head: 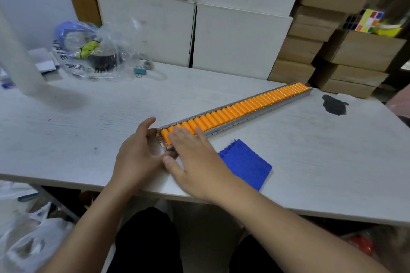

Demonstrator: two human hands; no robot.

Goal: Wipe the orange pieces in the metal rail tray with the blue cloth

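A long metal rail tray [261, 114] lies diagonally on the table, filled with a row of orange pieces [239, 106] from near centre to the far right. The blue cloth [246, 163] lies flat on the table just right of my right hand, untouched. My left hand [137, 153] curls around the tray's near end, thumb and fingers at the metal end. My right hand [190, 155] lies spread, palm down, over the nearest orange pieces and the tray's near end; its thumb reaches toward my left hand.
A clear plastic bag [93, 51] with tape rolls and a teal binder clip [139, 71] sit at the table's back left. White boxes [239, 37] and brown cartons [332, 51] stack behind. A dark stain [334, 105] marks the table near the tray's far end.
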